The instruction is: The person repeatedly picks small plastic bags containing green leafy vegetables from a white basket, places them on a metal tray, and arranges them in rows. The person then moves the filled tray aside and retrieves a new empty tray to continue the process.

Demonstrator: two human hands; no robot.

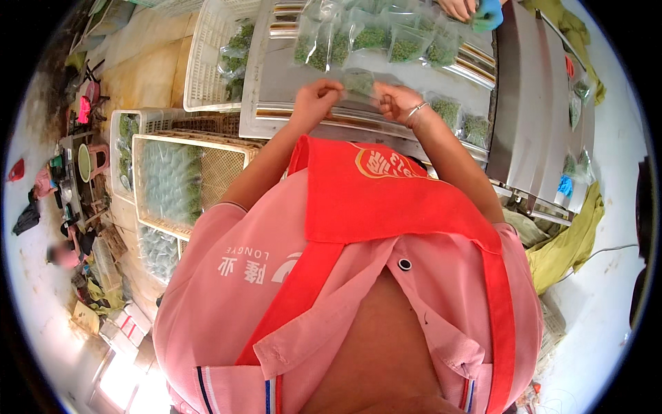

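Note:
A clear plastic bag of small green berries (358, 83) is stretched between my two hands over the metal sealing table (276, 76). My left hand (318, 100) pinches its left edge with closed fingers. At the opposite edge, my right hand (398, 103), slightly blurred and with a bracelet on the wrist, is also closed on the bag. Beyond them, several filled clear bags (371, 37) lie in a row across the table. More filled bags (447, 110) rest just right of my right hand.
A co-worker's hand (456, 8) and a blue glove (488, 14) show at the far edge. White crate (200, 69) and cream crate (140, 172) with packed bags stand to the left. Metal bars (338, 116) cross the table's near side. A steel machine (527, 103) stands right.

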